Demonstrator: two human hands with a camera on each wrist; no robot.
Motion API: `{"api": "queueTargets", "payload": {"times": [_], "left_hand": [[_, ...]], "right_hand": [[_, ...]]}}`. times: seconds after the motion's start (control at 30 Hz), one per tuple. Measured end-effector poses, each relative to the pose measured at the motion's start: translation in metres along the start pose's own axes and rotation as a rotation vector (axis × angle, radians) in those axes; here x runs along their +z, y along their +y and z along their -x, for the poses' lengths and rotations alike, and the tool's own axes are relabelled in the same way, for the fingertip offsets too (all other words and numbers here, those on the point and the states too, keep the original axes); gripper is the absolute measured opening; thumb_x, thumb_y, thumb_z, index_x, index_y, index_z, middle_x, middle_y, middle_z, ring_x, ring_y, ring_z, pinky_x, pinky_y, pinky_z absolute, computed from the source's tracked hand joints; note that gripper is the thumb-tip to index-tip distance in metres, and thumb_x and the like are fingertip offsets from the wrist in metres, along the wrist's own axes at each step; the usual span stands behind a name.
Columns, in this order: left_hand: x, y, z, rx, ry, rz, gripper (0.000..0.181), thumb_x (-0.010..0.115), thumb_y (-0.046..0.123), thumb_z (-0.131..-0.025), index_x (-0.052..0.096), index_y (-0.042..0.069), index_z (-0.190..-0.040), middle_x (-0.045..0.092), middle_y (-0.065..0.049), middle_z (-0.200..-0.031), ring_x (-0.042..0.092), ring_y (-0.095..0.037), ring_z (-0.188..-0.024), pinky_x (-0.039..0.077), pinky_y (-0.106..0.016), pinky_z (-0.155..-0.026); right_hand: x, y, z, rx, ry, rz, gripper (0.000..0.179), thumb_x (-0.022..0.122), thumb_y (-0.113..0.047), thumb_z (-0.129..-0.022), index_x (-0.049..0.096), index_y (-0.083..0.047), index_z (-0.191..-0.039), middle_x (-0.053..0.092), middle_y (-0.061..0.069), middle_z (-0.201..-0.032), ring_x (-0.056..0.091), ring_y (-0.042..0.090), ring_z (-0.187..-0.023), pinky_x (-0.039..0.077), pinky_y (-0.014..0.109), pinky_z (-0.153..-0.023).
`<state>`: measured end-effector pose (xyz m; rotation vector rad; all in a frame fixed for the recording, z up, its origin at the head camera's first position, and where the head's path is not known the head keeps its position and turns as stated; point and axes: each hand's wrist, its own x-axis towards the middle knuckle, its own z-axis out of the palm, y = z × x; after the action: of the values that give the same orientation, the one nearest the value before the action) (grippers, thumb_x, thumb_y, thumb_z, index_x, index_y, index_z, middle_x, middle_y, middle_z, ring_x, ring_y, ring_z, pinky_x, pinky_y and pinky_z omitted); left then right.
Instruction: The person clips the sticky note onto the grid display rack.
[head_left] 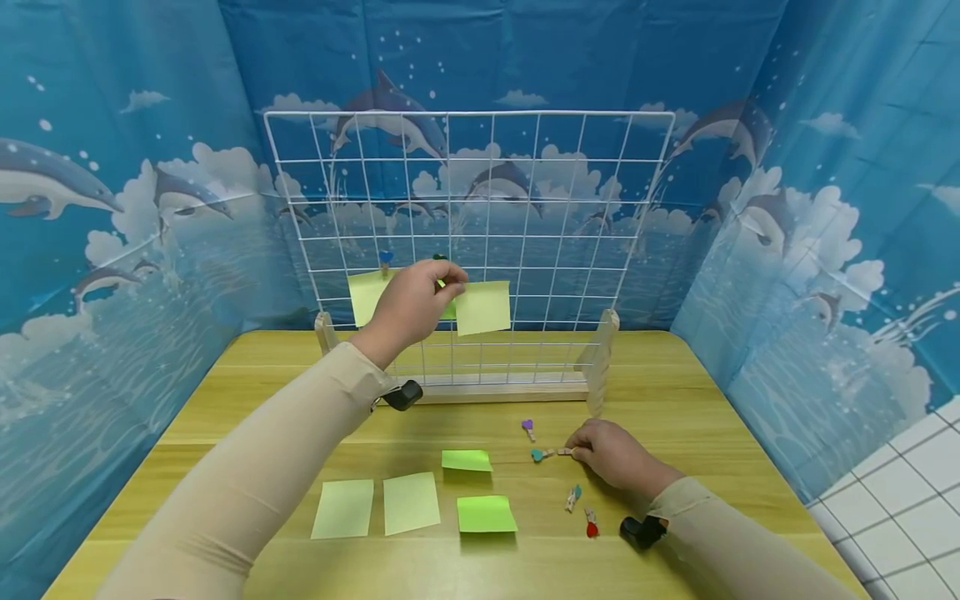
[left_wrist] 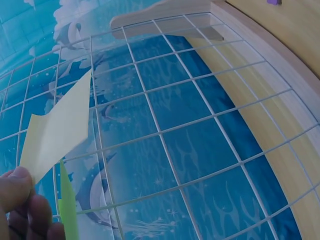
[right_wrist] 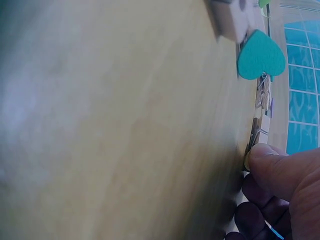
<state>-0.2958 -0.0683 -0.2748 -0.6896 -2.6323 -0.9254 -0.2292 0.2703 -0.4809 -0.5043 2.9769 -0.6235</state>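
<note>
From the head view, I see a person's left hand (head_left: 415,302) raised at the white wire grid (head_left: 470,112), thumb and forefinger pinching the upper left corner of a pale yellow note (head_left: 483,308). The right hand (head_left: 617,454) is low over the table (head_left: 247,400), right of the middle, its fingertips closed on a small wooden clip (head_left: 566,452). Just left of that lies a teal clip (head_left: 540,455), with a purple clip (head_left: 528,429) farther off; a second teal clip (head_left: 573,497) and a red clip (head_left: 592,523) lie nearer. Over to the left on the table are two pale notes (head_left: 412,503) side by side and two green notes (head_left: 487,514), one far, one near. On the grid, left of the raised hand, a blue clip (head_left: 386,257) sits at the top of another yellow note (head_left: 363,296); a green note shows partly behind the hand.

In the left wrist view, the pinched note slants up from thumb and finger in front of the wires, with a strip of green close by; I can't tell whether it touches the grid.

In the right wrist view, the thumb presses the clip against the curled fingers, which cover one end. Beyond it, a teal heart (right_wrist: 261,56) shows large beside a blurred clip.
</note>
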Motion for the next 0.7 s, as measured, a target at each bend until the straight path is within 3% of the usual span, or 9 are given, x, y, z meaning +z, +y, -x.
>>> {"api": "queueTargets", "payload": {"times": [0.23,0.47,0.7], "left_hand": [[0.002,0.001,-0.01,-0.018,0.004,-0.001,0.032,0.059,0.026,-0.11,0.066,0.016,-0.139,0.071,-0.001,-0.116,0.063,-0.019,-0.081,0.047,-0.036,-0.064],[0.003,0.003,-0.015,-0.037,0.016,-0.028,0.035,0.059,0.026,-0.11,0.065,0.016,-0.142,0.073,-0.002,-0.113,0.048,-0.02,-0.055,0.039,-0.033,-0.055],[0.006,0.004,-0.021,-0.049,0.024,-0.094,0.035,0.059,0.028,-0.109,0.067,0.018,-0.142,0.075,-0.002,-0.117,0.044,-0.017,-0.05,0.038,-0.031,-0.053]], "right_hand": [[0.001,0.001,-0.001,0.005,-0.001,-0.005,0.012,0.073,-0.008,-0.098,0.081,-0.017,-0.098,0.07,-0.007,-0.093,0.061,0.008,-0.087,0.058,0.038,-0.083],[0.001,0.002,-0.002,-0.008,0.001,-0.017,0.012,0.073,-0.008,-0.098,0.081,-0.017,-0.099,0.07,-0.007,-0.093,0.063,0.009,-0.089,0.059,0.038,-0.083],[0.0,0.002,0.0,0.006,-0.004,-0.015,0.012,0.073,-0.008,-0.098,0.081,-0.016,-0.098,0.07,-0.006,-0.093,0.063,0.01,-0.089,0.058,0.039,-0.084]]}}
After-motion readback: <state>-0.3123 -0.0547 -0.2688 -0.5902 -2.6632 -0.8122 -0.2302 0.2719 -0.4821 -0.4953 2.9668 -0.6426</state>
